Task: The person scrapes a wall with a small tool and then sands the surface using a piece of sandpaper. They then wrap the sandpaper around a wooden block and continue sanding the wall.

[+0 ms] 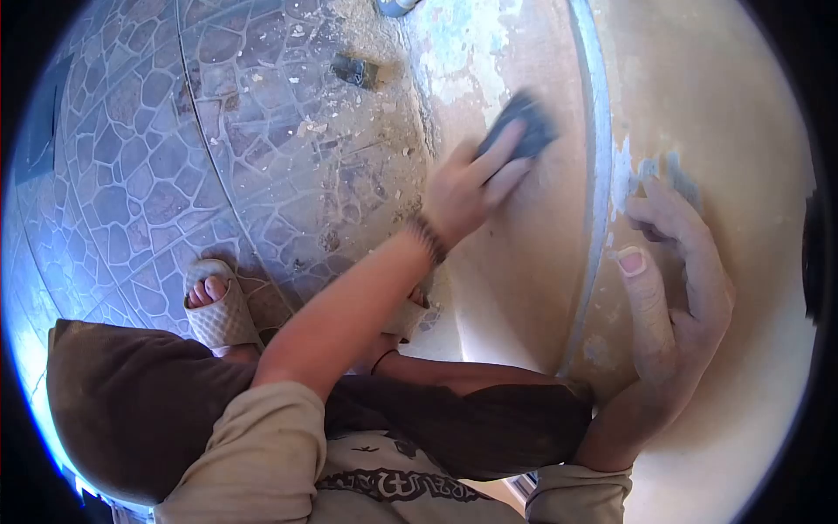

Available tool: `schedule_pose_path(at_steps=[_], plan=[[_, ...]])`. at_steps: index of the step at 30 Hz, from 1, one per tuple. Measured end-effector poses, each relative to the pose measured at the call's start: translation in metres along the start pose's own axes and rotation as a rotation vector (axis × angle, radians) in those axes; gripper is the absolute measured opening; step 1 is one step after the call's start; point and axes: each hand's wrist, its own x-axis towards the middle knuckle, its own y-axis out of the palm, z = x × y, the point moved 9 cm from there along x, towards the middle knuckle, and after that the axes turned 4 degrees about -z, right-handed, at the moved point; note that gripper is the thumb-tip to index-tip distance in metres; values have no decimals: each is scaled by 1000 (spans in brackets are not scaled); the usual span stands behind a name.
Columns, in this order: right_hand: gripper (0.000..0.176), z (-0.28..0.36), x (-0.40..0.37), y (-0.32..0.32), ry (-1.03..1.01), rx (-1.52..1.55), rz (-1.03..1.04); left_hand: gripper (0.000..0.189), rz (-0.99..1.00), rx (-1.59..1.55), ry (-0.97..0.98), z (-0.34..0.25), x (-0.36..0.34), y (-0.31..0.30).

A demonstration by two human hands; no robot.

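My left hand, a dark beaded band at its wrist, holds a dark grey sanding pad against the lower part of the wall. Motion blurs the pad and the fingertips. Patches of pale, peeled paint show on the wall just beyond the pad. My right hand is open, its thumb apart from the curved fingers. Those fingertips are at the wall above a bluish-white raised strip, close to a scraped patch.
A small dark block lies on the stone-patterned floor, among paint flakes and dust along the wall's foot. My sandalled foot stands on this floor. A rounded grey-blue object is partly visible at the top edge.
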Motion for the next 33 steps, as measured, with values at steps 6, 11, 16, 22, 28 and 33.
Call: schedule_pose_path(at_steps=[6,11,16,22,28,33], plan=[[42,2,5,-11,70,62,-52,42,-134,54,142,2,-10,0],[40,4,3,-2,-3,44,-19,42,92,96,2,19,-29,2],[38,4,5,-7,-12,68,-31,41,-112,-81,144,-19,2,-6],[37,6,5,-6,-87,54,-44,43,-8,72,-20,15,-47,7],[39,2,5,1,34,38,0,46,-103,-96,-172,12,23,0],[41,2,9,0,32,22,0,43,-28,-46,-170,-5,-84,16]])
